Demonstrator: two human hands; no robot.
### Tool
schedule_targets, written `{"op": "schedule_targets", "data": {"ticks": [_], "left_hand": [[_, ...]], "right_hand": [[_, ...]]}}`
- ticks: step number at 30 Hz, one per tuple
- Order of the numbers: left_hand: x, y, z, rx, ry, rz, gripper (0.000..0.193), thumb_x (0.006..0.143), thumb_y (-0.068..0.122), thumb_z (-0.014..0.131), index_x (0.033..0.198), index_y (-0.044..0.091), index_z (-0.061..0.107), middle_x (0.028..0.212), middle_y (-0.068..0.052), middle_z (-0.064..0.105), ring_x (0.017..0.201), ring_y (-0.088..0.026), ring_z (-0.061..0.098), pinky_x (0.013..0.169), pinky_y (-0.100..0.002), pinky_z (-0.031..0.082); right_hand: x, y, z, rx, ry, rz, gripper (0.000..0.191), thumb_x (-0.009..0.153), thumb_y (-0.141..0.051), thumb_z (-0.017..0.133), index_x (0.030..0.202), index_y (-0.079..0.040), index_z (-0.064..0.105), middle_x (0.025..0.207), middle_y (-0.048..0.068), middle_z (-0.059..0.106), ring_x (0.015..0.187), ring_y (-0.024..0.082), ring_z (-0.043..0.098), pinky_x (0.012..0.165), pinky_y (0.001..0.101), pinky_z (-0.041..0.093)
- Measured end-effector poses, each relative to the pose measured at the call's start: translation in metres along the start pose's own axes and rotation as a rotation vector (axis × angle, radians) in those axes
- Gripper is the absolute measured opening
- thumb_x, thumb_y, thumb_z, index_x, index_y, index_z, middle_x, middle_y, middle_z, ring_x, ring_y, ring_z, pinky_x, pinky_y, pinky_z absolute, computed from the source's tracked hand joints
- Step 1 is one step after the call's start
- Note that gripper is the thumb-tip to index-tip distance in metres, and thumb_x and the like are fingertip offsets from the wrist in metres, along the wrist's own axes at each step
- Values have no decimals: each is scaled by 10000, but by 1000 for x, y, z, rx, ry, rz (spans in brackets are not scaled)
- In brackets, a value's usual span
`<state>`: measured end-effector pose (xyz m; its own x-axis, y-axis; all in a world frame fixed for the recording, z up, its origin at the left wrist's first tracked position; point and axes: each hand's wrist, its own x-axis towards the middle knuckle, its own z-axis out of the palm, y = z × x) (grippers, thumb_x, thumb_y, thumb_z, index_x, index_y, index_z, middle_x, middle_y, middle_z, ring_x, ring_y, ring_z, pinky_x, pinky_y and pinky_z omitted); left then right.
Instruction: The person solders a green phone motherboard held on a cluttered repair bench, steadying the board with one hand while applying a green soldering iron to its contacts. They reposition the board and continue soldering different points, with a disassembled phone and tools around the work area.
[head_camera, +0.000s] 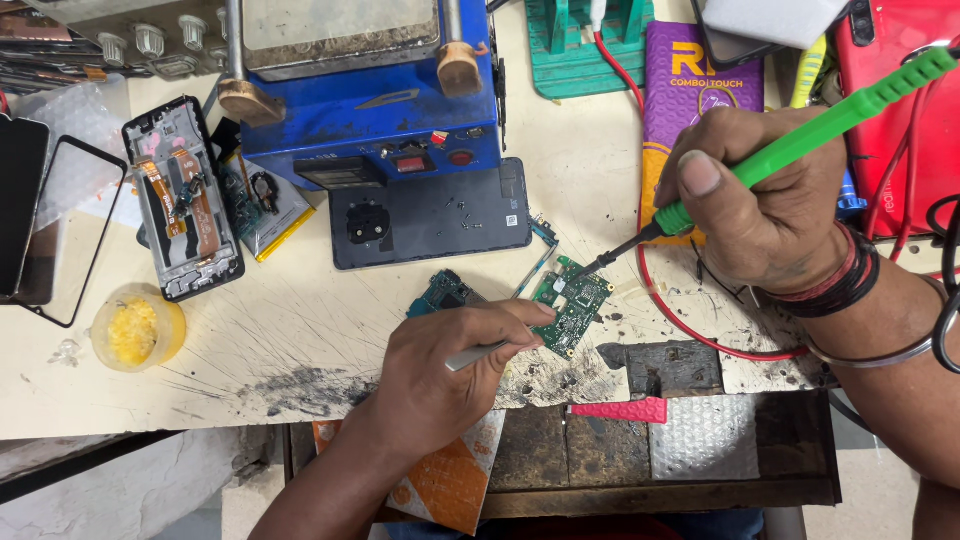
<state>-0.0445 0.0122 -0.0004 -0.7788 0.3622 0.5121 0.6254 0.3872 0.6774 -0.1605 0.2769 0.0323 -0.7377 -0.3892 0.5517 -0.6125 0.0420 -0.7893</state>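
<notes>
A small green circuit board lies on the scratched cream workbench. My right hand grips a soldering iron with a green handle; its dark tip touches the board's upper edge. My left hand pinches silver tweezers whose points rest on the board's lower left side. A second bluish board lies just left of it. The iron's red cable curls under my right wrist.
A blue machine stands at the back, a dark phone back cover in front of it. An opened phone frame and a yellow paste jar sit at left. A purple box is at back right.
</notes>
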Motion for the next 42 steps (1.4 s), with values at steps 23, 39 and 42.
{"op": "schedule_targets", "data": {"ticks": [23,39,42], "left_hand": [[-4,-3,-3,-134,-52,-126,235,1018,37,661,1131,104,466,1032,-91,764,977,-207,805,801,-317,700],[0,0,-5,-79,-42,-75,309,966,-2,722,1125,107,480,1024,-87,759,978,-205,805,784,-318,698],[-1,-1,-5,-63,-44,-57,304,977,17,715,1134,110,472,1022,-84,759,980,-200,802,773,-315,696]], "right_hand": [[0,-4,-1,-86,-70,5,384,1065,-162,531,705,-29,527,669,79,632,560,111,616,505,235,501],[-3,2,-5,-144,-112,-48,369,1093,-146,553,744,-27,565,693,56,625,517,94,601,502,235,473],[-4,2,-4,-155,-109,-51,378,1095,-145,551,732,-38,555,691,50,631,510,87,602,495,229,474]]}}
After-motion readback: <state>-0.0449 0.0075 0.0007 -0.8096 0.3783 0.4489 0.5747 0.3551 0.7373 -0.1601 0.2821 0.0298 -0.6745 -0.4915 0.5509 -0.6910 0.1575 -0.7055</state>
